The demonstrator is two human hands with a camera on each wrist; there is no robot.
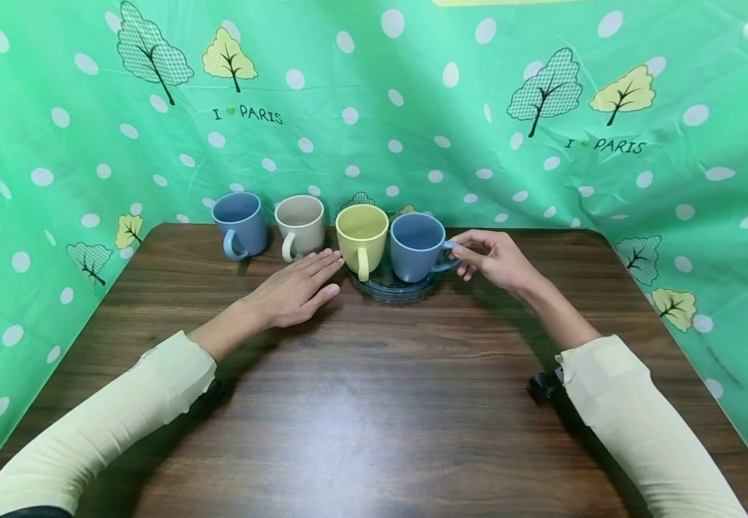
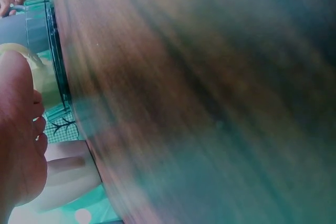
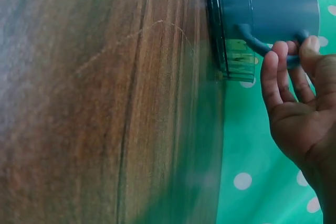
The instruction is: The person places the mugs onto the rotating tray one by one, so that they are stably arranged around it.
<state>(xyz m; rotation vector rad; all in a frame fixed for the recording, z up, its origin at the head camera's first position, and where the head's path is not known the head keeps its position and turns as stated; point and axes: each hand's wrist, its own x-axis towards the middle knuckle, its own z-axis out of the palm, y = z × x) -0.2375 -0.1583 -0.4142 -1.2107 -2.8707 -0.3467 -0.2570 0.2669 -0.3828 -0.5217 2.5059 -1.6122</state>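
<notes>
A clear round glass dish (image 1: 396, 293) on the table holds a yellow mug (image 1: 348, 241) and a blue mug (image 1: 413, 255) side by side, both upright. My right hand (image 1: 503, 262) pinches the blue mug's handle between thumb and fingers; the right wrist view shows this grip on the handle (image 3: 257, 45) from the side. Palm down, my left hand (image 1: 293, 291) has its fingers extended, with the tips close to the yellow mug and the dish's left edge. Whether they touch is unclear. The left wrist view shows only part of this hand (image 2: 18, 129).
Left of the dish, a beige mug (image 1: 309, 223) and another blue mug (image 1: 251, 223) stand upright along the back of the brown wooden table (image 1: 374, 403). A green dotted curtain (image 1: 400, 108) hangs behind the table and at its sides.
</notes>
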